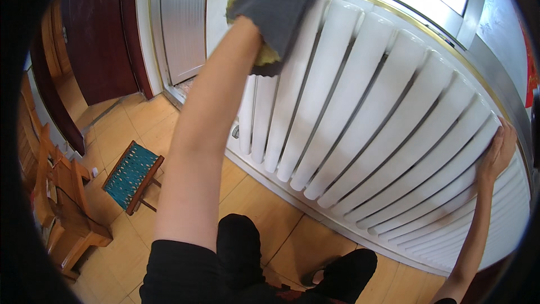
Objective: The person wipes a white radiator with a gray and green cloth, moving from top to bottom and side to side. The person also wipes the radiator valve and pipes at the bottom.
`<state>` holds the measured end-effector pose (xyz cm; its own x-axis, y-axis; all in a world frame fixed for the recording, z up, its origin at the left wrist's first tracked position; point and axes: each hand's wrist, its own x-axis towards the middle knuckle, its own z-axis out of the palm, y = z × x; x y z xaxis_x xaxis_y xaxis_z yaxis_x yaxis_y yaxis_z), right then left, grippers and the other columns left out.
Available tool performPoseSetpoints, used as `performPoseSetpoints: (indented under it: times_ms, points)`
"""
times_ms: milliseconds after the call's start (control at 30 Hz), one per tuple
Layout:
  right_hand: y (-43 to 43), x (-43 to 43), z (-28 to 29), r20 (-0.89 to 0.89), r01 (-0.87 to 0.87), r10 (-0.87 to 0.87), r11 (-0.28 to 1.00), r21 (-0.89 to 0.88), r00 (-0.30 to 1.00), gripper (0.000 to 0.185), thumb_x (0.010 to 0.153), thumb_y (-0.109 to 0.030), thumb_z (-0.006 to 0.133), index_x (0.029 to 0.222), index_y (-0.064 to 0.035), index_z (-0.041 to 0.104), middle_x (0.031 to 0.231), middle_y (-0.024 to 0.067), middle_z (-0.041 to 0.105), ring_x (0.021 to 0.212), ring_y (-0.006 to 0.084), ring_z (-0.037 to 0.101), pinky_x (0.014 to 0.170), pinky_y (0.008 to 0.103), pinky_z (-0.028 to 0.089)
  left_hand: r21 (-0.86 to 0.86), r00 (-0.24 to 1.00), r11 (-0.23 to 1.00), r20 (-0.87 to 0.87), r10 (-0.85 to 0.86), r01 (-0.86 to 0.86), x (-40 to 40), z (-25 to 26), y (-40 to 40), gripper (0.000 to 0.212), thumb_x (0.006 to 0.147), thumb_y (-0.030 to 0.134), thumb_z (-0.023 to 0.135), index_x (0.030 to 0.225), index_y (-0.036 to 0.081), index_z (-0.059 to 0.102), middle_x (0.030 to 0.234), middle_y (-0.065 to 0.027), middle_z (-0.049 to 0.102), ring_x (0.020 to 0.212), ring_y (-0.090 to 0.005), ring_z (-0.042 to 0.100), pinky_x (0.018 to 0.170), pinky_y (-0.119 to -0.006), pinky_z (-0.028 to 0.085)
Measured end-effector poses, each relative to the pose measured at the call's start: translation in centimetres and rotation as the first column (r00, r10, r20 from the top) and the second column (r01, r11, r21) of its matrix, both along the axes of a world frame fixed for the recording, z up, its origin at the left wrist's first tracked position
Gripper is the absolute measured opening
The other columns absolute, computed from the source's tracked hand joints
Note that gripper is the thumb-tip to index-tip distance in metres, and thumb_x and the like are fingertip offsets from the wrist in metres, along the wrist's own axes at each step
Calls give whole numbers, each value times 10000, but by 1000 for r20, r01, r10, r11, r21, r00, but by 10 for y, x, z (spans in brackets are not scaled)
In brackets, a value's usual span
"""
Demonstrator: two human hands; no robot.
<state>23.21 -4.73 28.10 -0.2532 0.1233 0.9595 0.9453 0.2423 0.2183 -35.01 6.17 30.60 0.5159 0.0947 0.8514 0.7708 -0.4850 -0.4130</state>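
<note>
A white column radiator (358, 97) stretches along the wall in front of me, its many upright tubes bent by the lens. At its upper left end, my left hand (249, 25) is reaching up inside a dark grey cloth (287, 6) with yellowish patches at its edge. The cloth wraps the hand and hides the fingers, and it lies against the tops of the tubes. Farther right, my right hand (498, 152) holds the radiator's top edge, with its fingers over the rim and the thumb side on the front.
A low folding stool (133, 177) with a teal woven seat stands on the tiled floor (236, 177) at left. Beyond it is a wooden chair (71, 211). A dark red door (97, 29) stands ajar at upper left. A window frame (468, 17) runs above the radiator.
</note>
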Motion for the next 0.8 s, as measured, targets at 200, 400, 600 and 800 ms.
performPoseSetpoints:
  times_ms: [200,400,600,800]
  points:
    - [-4,0,1,-53,-25,24,1000,-12,998,390,1086,-287,429,1149,7,676,1145,160,662,1130,315,596,1020,385,411,-295,995,951,51,-86,97,163,24,-68,326,927,165,569,1234,108,666,1240,-154,667,1170,-336,635,1037,-418,473]
    - [-9,1,2,-21,84,-84,996,8,996,399,1088,-306,406,1183,-24,671,1164,138,661,1152,313,585,1046,382,382,-268,981,945,97,-167,187,179,38,-69,322,918,159,589,1225,103,671,1231,-152,673,1155,-317,642,1023,-404,479]
    - [-11,5,0,-14,109,-109,994,0,994,369,1084,-271,420,1204,-24,666,1184,149,653,1166,316,584,1054,381,380,-180,989,973,54,-137,144,150,37,-44,319,909,154,609,1216,99,677,1222,-151,680,1140,-298,649,1009,-389,486]
    - [-10,7,-1,-24,95,-96,995,-12,995,370,1085,-253,415,1236,-21,661,1232,163,643,1204,311,573,1082,377,366,-105,995,990,-19,-94,92,107,31,-15,316,900,149,629,1207,94,682,1212,-149,686,1125,-280,656,995,-375,492]
